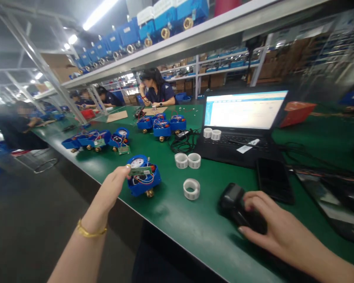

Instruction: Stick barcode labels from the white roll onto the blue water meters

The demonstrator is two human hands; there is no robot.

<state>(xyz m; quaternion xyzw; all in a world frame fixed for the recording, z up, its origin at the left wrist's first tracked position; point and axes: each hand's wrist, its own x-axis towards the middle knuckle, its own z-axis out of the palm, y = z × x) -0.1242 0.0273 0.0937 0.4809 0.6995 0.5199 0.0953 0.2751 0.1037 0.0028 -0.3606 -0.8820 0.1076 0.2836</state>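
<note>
Left grip (113, 186): thumb and fingers pinching the left end of a green rectangular circuit board (140, 171), wires below it. The board sits over an open blue plastic housing (137, 190) with a brass threaded fitting (149, 193), near the edge of the green surface (165, 220).

Right grip (275, 224): fingers and thumb curled around the handle of a black plastic handheld scanner (232, 198); blurred, cannot tell whether it is lifted.

Between the hands: one white ring-shaped label roll (191, 196); two similar rolls behind it. Farther out: black open laptop (244, 112), screen lit; black flat phone (274, 181) beside it.
</note>
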